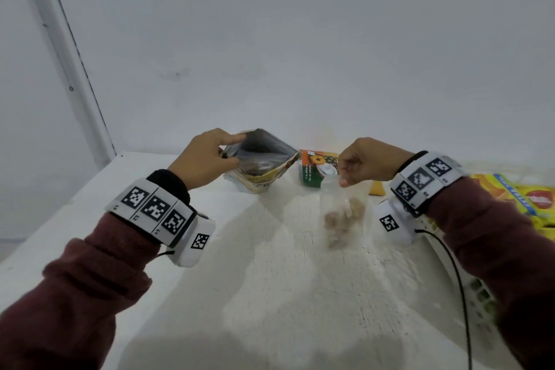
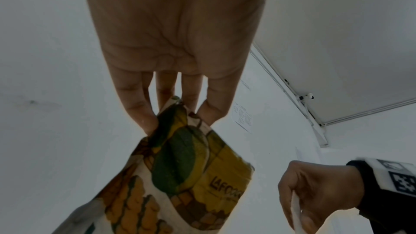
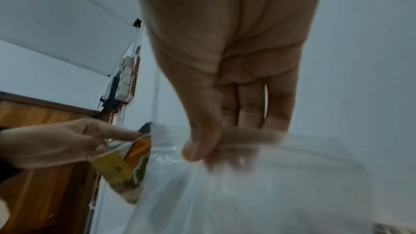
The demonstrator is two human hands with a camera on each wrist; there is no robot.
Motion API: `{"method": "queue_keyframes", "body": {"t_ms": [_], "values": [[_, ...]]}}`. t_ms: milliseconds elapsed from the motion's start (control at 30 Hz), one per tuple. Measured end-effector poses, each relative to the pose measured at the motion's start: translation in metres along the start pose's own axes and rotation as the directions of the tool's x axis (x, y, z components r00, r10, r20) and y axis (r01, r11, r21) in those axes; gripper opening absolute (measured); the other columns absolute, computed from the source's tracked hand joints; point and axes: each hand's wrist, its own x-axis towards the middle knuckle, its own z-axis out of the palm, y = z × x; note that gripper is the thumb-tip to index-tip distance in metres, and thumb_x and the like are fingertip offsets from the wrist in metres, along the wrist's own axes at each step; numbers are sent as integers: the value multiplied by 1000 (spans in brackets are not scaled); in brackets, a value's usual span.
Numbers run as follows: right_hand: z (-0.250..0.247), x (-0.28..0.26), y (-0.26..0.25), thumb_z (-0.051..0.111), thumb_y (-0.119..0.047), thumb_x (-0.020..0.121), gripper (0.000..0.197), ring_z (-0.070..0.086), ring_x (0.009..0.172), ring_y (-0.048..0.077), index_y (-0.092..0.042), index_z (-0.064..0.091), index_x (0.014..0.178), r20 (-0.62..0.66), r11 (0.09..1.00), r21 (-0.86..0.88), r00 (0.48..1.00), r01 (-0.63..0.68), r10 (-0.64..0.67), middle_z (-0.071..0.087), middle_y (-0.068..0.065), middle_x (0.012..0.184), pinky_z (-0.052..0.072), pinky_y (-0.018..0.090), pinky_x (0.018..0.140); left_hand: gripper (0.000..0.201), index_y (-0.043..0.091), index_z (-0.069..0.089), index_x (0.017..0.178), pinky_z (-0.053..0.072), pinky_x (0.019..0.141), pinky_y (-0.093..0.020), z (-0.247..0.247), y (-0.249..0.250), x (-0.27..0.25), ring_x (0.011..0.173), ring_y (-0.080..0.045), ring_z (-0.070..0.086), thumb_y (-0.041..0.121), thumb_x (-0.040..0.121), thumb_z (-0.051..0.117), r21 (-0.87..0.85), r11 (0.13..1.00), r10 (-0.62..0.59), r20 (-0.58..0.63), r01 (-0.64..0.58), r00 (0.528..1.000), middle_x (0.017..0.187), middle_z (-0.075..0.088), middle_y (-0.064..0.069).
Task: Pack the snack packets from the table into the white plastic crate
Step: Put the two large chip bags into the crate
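Note:
My left hand (image 1: 207, 159) pinches the rim of an open yellow-and-green printed pouch (image 1: 259, 161) and holds its foil-lined mouth wide above the table. In the left wrist view the same pouch (image 2: 180, 175) hangs from the fingertips (image 2: 148, 122). My right hand (image 1: 360, 162) pinches the top of a clear plastic bag (image 1: 344, 213) with brown snack pieces in it, hanging just right of the pouch. That clear bag (image 3: 247, 193) fills the lower part of the right wrist view, blurred. The white plastic crate (image 1: 477, 291) shows only partly under my right forearm.
A green and orange snack packet (image 1: 315, 170) lies on the white table (image 1: 270, 294) behind the hands. Yellow packets (image 1: 516, 195) sit at the far right by the crate. A white wall rises close behind the table's far edge.

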Motion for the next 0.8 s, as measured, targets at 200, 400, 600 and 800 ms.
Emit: {"method": "queue_keyframes", "body": {"t_ms": [200,400,600,800], "values": [[24,3,-10,62,-3,83,18,47,54,-3,-16,57,72,-65,999,-42,997,30,-33,51,-13,63,36,3,57,47,16,55,128,38,70,-9,-2,-1,0,85,-15,50,6,83,61,5,1000,13,9,-13,1000,102,51,2],[38,6,-19,63,-10,85,11,53,70,6,-1,69,90,-98,993,48,990,108,-103,65,3,80,37,5,64,47,17,55,129,38,69,-9,-3,-1,1,84,-16,51,6,83,60,0,1000,20,14,-20,1000,102,51,0],[56,10,-21,48,-17,95,26,46,64,-1,-8,55,118,34,999,36,999,-2,1,48,-15,76,36,4,59,47,17,55,128,37,67,-7,-4,-3,3,76,-7,48,6,83,60,-2,1000,26,15,-26,1000,100,51,0],[82,13,-15,38,-12,95,28,45,67,19,-35,38,81,6,998,43,999,-45,45,46,-2,70,40,25,65,47,18,54,129,37,67,-8,-5,-4,4,77,-11,49,6,83,60,-6,999,32,16,-32,999,99,51,-1]]}}
